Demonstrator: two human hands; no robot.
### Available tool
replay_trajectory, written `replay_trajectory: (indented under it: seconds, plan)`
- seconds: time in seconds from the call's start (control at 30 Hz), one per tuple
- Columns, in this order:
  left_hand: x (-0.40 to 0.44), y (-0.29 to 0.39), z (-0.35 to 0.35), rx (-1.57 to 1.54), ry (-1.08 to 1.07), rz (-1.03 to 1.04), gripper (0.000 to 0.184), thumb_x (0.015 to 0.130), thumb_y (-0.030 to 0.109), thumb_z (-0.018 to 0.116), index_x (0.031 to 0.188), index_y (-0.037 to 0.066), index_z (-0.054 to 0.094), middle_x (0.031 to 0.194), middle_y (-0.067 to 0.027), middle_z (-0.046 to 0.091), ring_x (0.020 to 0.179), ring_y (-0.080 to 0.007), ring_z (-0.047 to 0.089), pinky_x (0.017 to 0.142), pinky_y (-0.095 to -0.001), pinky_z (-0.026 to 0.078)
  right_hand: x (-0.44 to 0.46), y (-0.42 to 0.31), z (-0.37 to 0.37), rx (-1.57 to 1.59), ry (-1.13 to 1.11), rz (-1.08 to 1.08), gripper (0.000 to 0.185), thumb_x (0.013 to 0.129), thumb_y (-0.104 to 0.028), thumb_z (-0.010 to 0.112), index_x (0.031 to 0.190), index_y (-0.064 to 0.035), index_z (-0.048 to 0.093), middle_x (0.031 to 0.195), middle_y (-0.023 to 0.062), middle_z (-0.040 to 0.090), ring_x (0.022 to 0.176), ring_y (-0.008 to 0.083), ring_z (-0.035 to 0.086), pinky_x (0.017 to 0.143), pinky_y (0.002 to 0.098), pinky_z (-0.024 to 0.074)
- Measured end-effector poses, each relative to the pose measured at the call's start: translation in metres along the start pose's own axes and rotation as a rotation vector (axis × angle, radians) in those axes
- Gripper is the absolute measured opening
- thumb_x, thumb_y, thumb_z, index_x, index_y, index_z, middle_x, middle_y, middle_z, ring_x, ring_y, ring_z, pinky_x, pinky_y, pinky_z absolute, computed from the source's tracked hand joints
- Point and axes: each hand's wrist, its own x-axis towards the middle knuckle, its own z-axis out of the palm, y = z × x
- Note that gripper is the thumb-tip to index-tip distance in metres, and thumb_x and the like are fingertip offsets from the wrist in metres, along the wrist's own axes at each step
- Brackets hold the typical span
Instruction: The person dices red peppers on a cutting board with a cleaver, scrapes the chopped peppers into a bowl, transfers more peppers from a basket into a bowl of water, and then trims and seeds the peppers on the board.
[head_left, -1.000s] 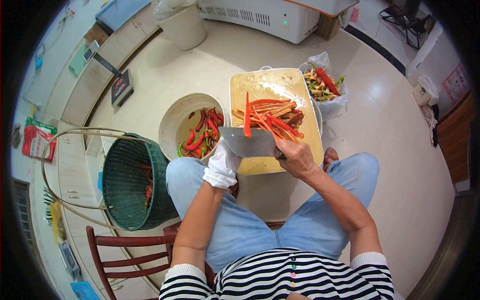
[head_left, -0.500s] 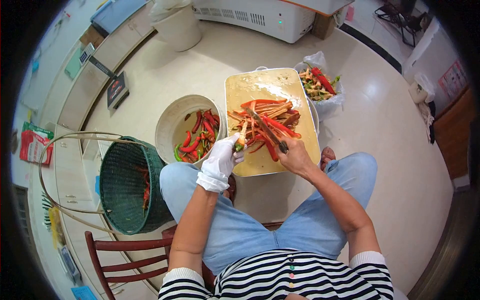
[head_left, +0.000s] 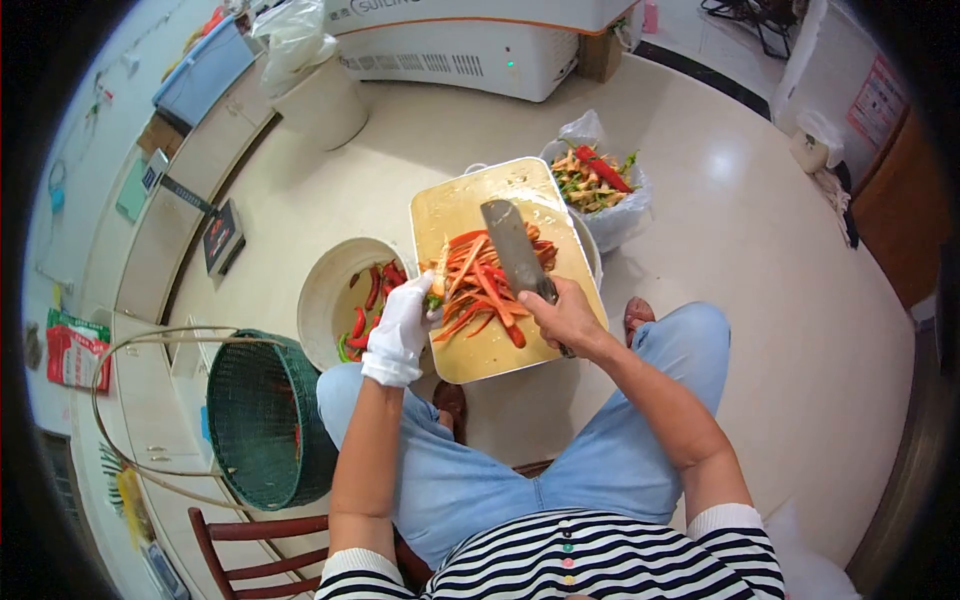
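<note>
In the head view, the gloved left hand (head_left: 398, 325) pinches a pepper top (head_left: 435, 298), green stem with pale core, at the left edge of the board (head_left: 490, 190). The bare right hand (head_left: 570, 318) is wrapped around the handle of the cleaver (head_left: 514, 245), whose blade angles towards the far edge, over the red pepper strips (head_left: 480, 285). Whether the blade touches them cannot be told.

The strips lie heaped across the middle, reaching towards the left edge, with one thick piece (head_left: 515, 335) close to the near edge. A sideways sweep of the blade could push some over the left edge, towards the bucket (head_left: 318, 315) of red peppers (head_left: 372, 290) just beside it. The left fingers sit near that heap, so a leftward swing could nick them, the thin glove giving little protection. The board looks wet, so strips might slide under the steel. It seems to rest on a round container (head_left: 593, 255) showing past its right edge; hard pressure near a corner could tip it.
</note>
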Motion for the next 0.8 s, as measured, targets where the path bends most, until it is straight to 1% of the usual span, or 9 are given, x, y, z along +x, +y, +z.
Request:
replay_trajectory:
  seconds: [0.07, 0.17, 0.23, 0.3, 0.33, 0.43, 0.53, 0.67, 0.8]
  plan:
    - [0.014, 0.011, 0.027, 0.283, 0.017, 0.104, 0.027, 0.093, 0.034, 0.047, 0.079, 0.011, 0.053, 0.067, 0.0025, 0.048, 0.055, -0.0078, 0.037, 0.05, -0.0222, 0.029, 0.0, -0.001, -0.011, 0.092, 0.148, -0.008, 0.024, 0.086, -0.021, 0.059, 0.09, 0.0022, 0.055, 0.053, 0.0016, 0.049, 0.037, 0.0097, 0.046, 0.033, 0.027, 0.0351]
    - [0.077, 0.03, 0.059, 0.472, -0.27, 0.184, 0.033, 0.094, 0.037, 0.044, 0.084, 0.009, 0.057, 0.07, 0.0016, 0.051, 0.058, -0.0085, 0.041, 0.055, -0.0219, 0.035, -0.001, -0.005, -0.036, 0.145, 0.26, -0.032, 0.022, 0.086, -0.019, 0.059, 0.088, 0.002, 0.054, 0.053, 0.0012, 0.049, 0.036, 0.0089, 0.045, 0.031, 0.0259, 0.0345]
    - [0.106, 0.041, 0.112, 0.192, -0.242, 0.229, 0.034, 0.095, 0.036, 0.044, 0.095, 0.006, 0.06, 0.075, -0.0016, 0.058, 0.059, -0.0105, 0.048, 0.057, -0.022, 0.04, -0.001, -0.007, -0.051, 0.232, 0.343, -0.051, 0.019, 0.086, -0.017, 0.059, 0.083, 0.0003, 0.052, 0.054, 0.0004, 0.048, 0.036, 0.0081, 0.043, 0.03, 0.0254, 0.0333]
    - [0.131, 0.062, 0.134, 0.51, -0.117, 0.181, 0.039, 0.092, 0.038, 0.049, 0.105, 0.004, 0.061, 0.078, -0.0044, 0.062, 0.06, -0.0121, 0.054, 0.056, -0.0259, 0.044, -0.004, -0.011, -0.063, 0.257, 0.379, -0.033, 0.018, 0.086, -0.017, 0.06, 0.081, -0.0011, 0.051, 0.054, 0.0001, 0.047, 0.036, 0.0079, 0.043, 0.03, 0.0253, 0.0328]
    - [0.147, 0.062, 0.132, 0.507, -0.113, 0.175, 0.039, 0.092, 0.038, 0.049, 0.105, 0.004, 0.061, 0.078, -0.0044, 0.062, 0.06, -0.0121, 0.054, 0.056, -0.0259, 0.044, -0.006, -0.012, -0.07, 0.28, 0.413, -0.02, 0.018, 0.086, -0.016, 0.06, 0.079, -0.0025, 0.05, 0.054, -0.0003, 0.046, 0.035, 0.0078, 0.042, 0.03, 0.0252, 0.0323]
    - [0.164, 0.055, 0.109, 1.433, 0.051, 0.394, 0.051, 0.082, 0.043, 0.061, 0.099, -0.005, 0.062, 0.076, -0.0148, 0.065, 0.069, -0.0248, 0.063, 0.065, -0.0371, 0.049, -0.009, -0.014, -0.082, 0.332, 0.395, -0.016, 0.019, 0.086, -0.016, 0.06, 0.076, -0.0044, 0.048, 0.053, -0.0005, 0.046, 0.036, 0.0072, 0.041, 0.029, 0.0248, 0.0317]
    - [0.128, 0.037, 0.082, 1.707, 0.045, 0.316, 0.046, 0.078, 0.037, 0.065, 0.093, -0.007, 0.063, 0.079, -0.0225, 0.065, 0.078, -0.0331, 0.064, 0.071, -0.0385, 0.049, -0.013, -0.016, -0.087, 0.3, 0.399, -0.017, 0.019, 0.086, -0.016, 0.059, 0.077, -0.0042, 0.049, 0.053, -0.0007, 0.046, 0.036, 0.007, 0.042, 0.029, 0.0245, 0.0319]
    - [0.121, 0.016, 0.055, 1.797, 0.042, 0.183, 0.038, 0.075, 0.031, 0.067, 0.089, -0.005, 0.065, 0.083, -0.024, 0.064, 0.081, -0.0359, 0.063, 0.073, -0.0396, 0.049, -0.015, -0.016, -0.087, 0.275, 0.391, -0.02, 0.018, 0.086, -0.017, 0.059, 0.078, -0.0035, 0.05, 0.053, -0.001, 0.046, 0.036, 0.0068, 0.042, 0.03, 0.0242, 0.0325]
    - [0.141, -0.003, 0.03, 1.75, 0.088, 0.296, 0.028, 0.075, 0.025, 0.065, 0.088, -0.001, 0.065, 0.084, -0.0214, 0.065, 0.083, -0.0359, 0.063, 0.073, -0.0399, 0.049, -0.013, -0.016, -0.082, 0.258, 0.38, -0.029, 0.018, 0.086, -0.018, 0.059, 0.08, -0.003, 0.051, 0.053, -0.0012, 0.046, 0.037, 0.0069, 0.043, 0.03, 0.0242, 0.0333]
